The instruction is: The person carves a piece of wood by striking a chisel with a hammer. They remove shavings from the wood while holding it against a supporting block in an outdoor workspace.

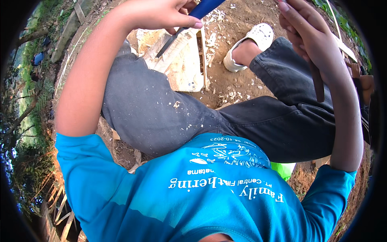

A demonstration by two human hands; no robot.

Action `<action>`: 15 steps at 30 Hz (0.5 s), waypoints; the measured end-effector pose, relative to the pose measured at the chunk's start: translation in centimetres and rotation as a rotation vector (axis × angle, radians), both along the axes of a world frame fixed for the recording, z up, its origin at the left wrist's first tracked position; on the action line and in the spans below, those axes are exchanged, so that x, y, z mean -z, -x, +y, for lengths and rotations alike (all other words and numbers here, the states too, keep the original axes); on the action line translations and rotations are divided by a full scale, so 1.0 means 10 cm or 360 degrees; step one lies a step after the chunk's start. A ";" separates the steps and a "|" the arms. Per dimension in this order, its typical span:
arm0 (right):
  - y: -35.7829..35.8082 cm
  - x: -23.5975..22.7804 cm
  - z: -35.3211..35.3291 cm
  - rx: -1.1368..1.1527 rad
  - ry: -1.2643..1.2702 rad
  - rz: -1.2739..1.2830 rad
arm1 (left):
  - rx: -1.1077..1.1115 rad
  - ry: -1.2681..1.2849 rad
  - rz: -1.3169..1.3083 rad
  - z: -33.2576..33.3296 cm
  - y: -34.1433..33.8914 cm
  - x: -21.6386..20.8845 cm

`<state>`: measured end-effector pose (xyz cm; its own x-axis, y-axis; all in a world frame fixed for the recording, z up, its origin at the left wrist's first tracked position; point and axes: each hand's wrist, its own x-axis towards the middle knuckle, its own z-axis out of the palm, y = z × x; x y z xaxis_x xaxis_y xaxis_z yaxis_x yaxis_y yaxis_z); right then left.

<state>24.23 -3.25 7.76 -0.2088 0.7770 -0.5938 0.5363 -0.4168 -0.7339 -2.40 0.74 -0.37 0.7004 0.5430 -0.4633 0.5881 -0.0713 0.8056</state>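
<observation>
My left hand (171, 16), at the top, grips a tool with a blue handle (206, 8) and a narrow dark blade (171, 42). The blade slants down to the left over a pale, roughly cut piece of wood (161, 54). That piece lies on a light wooden board (186, 70) beside my left leg. At the upper right, my right hand (306, 30) is closed around a dark brown stick-like thing (317, 82), whose end sticks out below the palm. Its upper part is hidden by my fingers, and the fingertips reach the picture's top edge.
Wood shavings (215, 16) litter the brown soil. My foot in a white clog (262, 36) rests beyond the board. Something bright green (283, 170) shows under my right leg. Part of another person's hand (366, 84) appears at the right rim; plants and timber (66, 36) stand at the left.
</observation>
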 end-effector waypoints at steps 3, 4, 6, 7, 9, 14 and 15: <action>-0.11 0.03 -0.02 -0.0099 -0.0036 0.0099 | -0.0126 0.0623 -0.0067 -0.01 0.03 -0.12; -0.13 0.01 -0.04 -0.0097 -0.0022 0.0071 | -0.0085 0.0700 -0.0126 0.01 0.07 -0.11; -0.14 -0.05 -0.08 -0.0167 -0.0103 0.0097 | -0.0010 0.0846 -0.0237 0.04 0.12 -0.12; -0.15 -0.09 -0.09 -0.0207 -0.0148 0.0115 | -0.0114 0.0780 -0.0168 0.01 0.13 -0.21; -0.16 -0.13 -0.08 -0.0152 -0.0076 0.0131 | -0.0251 0.0598 -0.0053 -0.04 0.18 -0.34; -0.23 -0.25 -0.03 -0.0234 -0.0208 0.0204 | -0.0722 -0.0089 -0.0268 -0.28 0.05 -0.59; -0.14 -0.21 -0.07 -0.0152 -0.0373 0.0009 | -0.0757 -0.0133 -0.0454 -0.33 -0.08 -0.54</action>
<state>25.63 -3.90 9.89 -0.2906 0.8700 -0.3983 0.5609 -0.1824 -0.8075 -1.61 -2.59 4.99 0.4607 0.8564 -0.2332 0.3309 0.0781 0.9404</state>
